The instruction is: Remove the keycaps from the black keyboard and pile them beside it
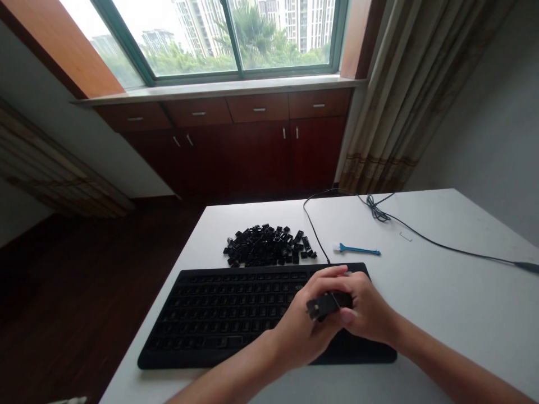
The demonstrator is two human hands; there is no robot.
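Over the right part of a black keyboard (197,334), my left hand (303,325) and my right hand (373,308) are brought together, with fingers overlapping. Between them they grip an oblong black plastic piece (326,306). Its exact kind is hard to make out. My right thumb presses at its right end, and the left fingers curl around it from above. The keyboard's caps are off, showing bare key switches in rows. Just behind the keyboard lies a heap of loose black keycaps (265,245). The hands hide part of the keyboard's right side.
A blue brush (357,249) with white bristles lies behind the keyboard on the right, on the white table (455,292). Beyond it are a black cable (378,212), partly coiled, and a thin bent wire (405,237). Red-brown cabinets (244,151) stand under the window.
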